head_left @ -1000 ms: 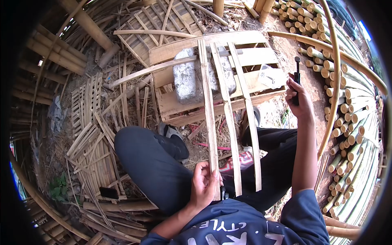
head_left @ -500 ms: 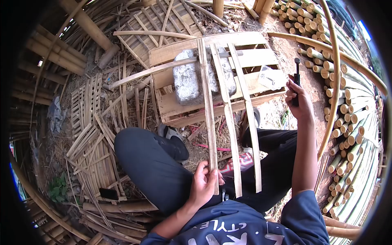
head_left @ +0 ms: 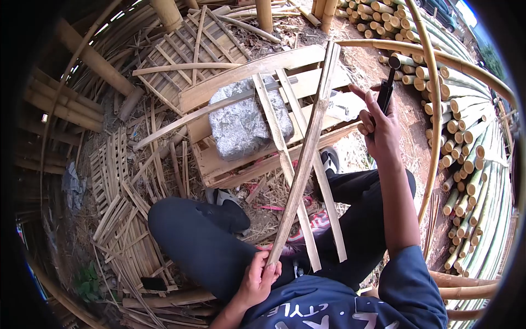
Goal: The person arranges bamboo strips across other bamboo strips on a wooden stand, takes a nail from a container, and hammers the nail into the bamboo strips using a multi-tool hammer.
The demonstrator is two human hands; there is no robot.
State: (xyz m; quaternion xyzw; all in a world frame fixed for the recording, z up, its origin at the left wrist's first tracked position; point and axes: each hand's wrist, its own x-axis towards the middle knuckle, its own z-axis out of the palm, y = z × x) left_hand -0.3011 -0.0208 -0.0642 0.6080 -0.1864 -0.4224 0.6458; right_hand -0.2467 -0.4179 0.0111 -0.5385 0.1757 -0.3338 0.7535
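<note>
My left hand grips the near end of a long bamboo strip, fingers wrapped round it. The strip slants up and to the right, crossing over a second bamboo strip and a third bamboo strip. Those two lean from the grey stone block toward my lap. Raised at the right, my right hand is closed on a black hand tool with a slim shaft and round end; its exact kind is unclear. The tool is apart from the held strip.
Under the stone is a wooden slat platform, with a clear plastic bag on it. Stacked bamboo poles line the right side. Slatted bamboo panels and scraps lie left, with a dark phone-like object.
The strip in my left hand has swung its far end to the right, across the other two. My right hand has moved slightly left, and the view has shifted.
</note>
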